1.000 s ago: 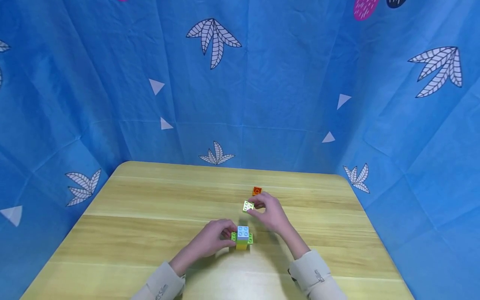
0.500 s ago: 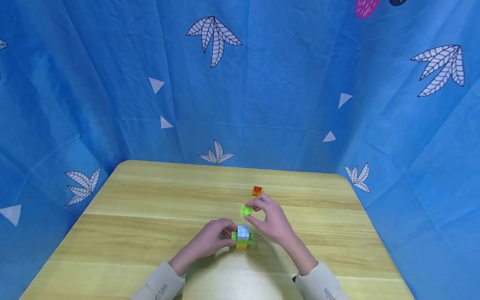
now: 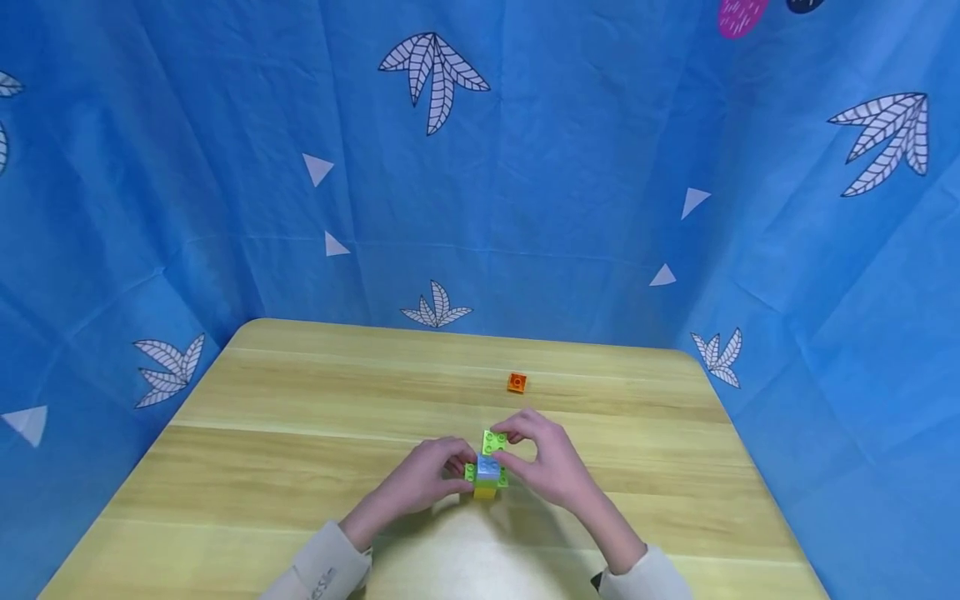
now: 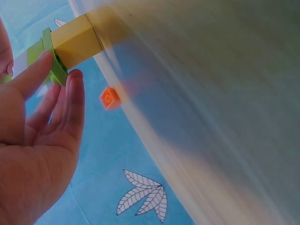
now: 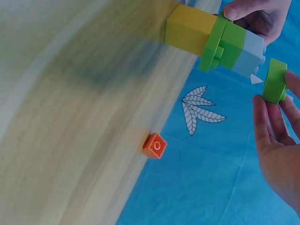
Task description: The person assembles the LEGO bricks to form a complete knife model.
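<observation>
A stack of toy building bricks stands on the table: a yellow brick [image 5: 190, 29] at the bottom, a wide green plate [image 5: 213, 42], a green brick [image 5: 233, 46], and a light blue brick [image 5: 248, 55] on top. My left hand [image 3: 423, 477] pinches the plate's left end between thumb and fingers. Just above the blue brick, my right hand [image 3: 551, 458] holds a light green brick [image 5: 274, 80] by its edges, studs up. In the right wrist view a gap shows between this brick and the blue one.
Farther back on the wooden table [image 3: 315, 392] lies a small orange brick [image 3: 517, 382], beyond my right hand. A blue patterned curtain [image 3: 480, 192] hangs behind the table and along both sides.
My right hand has brought the light green brick nearer, from behind the stack to above its top. The left hand keeps its grip on the stack, which has stayed in place.
</observation>
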A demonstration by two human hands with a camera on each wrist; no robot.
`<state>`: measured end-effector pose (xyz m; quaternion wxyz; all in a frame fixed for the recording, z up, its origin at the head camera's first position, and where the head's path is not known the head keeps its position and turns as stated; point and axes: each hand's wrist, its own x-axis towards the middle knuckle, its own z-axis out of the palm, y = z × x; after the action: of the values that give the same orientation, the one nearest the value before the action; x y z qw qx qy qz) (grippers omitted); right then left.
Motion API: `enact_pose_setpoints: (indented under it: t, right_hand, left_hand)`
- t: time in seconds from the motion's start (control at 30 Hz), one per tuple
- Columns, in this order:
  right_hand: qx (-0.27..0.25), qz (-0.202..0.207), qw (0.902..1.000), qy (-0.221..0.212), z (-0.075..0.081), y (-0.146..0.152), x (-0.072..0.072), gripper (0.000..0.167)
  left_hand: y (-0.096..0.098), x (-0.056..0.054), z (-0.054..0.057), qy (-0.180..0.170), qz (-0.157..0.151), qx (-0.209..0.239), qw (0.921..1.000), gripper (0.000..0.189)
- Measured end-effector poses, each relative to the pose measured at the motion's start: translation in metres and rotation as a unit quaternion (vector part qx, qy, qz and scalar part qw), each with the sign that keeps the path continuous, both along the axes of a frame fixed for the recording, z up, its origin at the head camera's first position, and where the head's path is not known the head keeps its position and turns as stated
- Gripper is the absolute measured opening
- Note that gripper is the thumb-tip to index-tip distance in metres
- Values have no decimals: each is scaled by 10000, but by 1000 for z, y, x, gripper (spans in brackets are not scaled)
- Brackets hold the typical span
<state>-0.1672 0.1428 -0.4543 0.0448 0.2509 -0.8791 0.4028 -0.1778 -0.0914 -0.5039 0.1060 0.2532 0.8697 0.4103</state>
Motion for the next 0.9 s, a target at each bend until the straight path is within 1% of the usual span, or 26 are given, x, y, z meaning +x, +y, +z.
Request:
enact_pose_setpoints:
  t: [0.1, 0.4, 0.63, 0.8, 0.9]
  right_hand:
    - [-65, 96, 9999, -79, -3, 2, 2, 29]
    - [-20, 314, 9991, -297, -12, 5, 2, 26]
    - [-100, 447, 9984, -334, -13, 6, 0, 26]
    - [-225, 495, 9972, -520, -13, 6, -1, 26]
    - [-216, 478, 9970, -564, -13, 6, -1, 26]
  left_hand:
    - [1, 0, 0, 16, -2, -3, 10000, 29]
    - [1, -1, 0, 87, -1, -83, 9999, 31]
    - [1, -2, -1, 76, -7, -93, 9999, 30]
    - [1, -2, 0, 83, 11, -133, 9999, 31]
    - [1, -2, 0, 84, 17, -152, 9998, 31]
